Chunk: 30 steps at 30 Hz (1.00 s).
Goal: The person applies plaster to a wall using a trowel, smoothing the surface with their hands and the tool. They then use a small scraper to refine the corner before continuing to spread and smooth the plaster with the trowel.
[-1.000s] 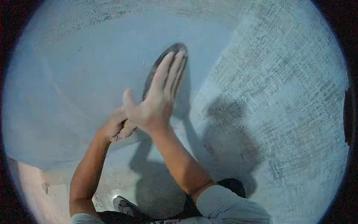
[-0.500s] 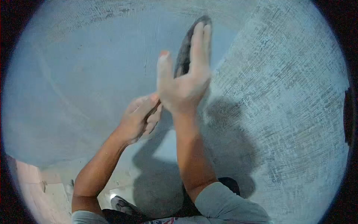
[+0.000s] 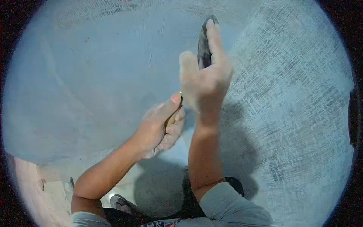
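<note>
My right hand (image 3: 210,77), pale with dust, is held up near the blue-grey wall surface (image 3: 113,72). A narrow dark tool (image 3: 204,47) shows between its thumb and fingers, tilted edge-on, with the fingers stretched along it. Lower and to the left, my left hand (image 3: 162,126) is curled with the thumb on top, just beside the right wrist. Something thin shows at its thumb tip, too small to name.
A rough, streaked part of the surface (image 3: 295,94) spreads over the right side. Shadows of my body fall on the lower middle. A shoe (image 3: 123,204) and pale floor (image 3: 55,193) show at the lower left.
Both hands have moved to the right, the left one by less. The dark tool has shifted right with my right hand and looks shorter.
</note>
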{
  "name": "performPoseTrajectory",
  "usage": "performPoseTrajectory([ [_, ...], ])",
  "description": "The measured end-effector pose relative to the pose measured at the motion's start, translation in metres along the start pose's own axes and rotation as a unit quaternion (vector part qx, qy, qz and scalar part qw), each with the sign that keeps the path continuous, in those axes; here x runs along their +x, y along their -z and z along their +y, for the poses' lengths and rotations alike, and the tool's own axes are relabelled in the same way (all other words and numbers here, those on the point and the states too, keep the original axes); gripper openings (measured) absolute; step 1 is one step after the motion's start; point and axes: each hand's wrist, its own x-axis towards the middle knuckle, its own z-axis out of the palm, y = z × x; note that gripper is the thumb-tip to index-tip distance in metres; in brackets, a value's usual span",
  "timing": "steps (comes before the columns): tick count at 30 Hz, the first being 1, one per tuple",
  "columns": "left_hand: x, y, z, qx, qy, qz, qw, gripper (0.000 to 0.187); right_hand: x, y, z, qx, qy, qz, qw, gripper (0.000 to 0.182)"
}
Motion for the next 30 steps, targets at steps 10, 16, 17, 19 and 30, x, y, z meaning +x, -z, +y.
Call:
performPoseTrajectory([
  [10,-0.009,0.157,-0.073,0.085,-0.035,0.067,0.994,0.046,-0.094,-0.062,-0.013,0.060,0.054,0.016,0.997,0.080],
  [16,-0.004,0.025,0.026,0.162,-0.085,0.054,0.982,0.050,0.004,-0.025,-0.004,0.140,-0.044,0.064,0.987,0.073],
  [17,-0.009,0.029,0.031,0.197,-0.080,0.071,0.974,0.050,0.000,-0.026,-0.006,0.144,-0.042,0.069,0.986,0.073],
  [19,-0.021,0.053,0.032,0.220,-0.070,0.050,0.972,0.048,-0.022,-0.038,-0.012,0.139,-0.022,0.082,0.987,0.074],
  [30,0.007,0.071,0.020,0.147,-0.089,0.041,0.984,0.048,-0.012,-0.049,0.003,0.059,-0.022,0.125,0.990,0.074],
])
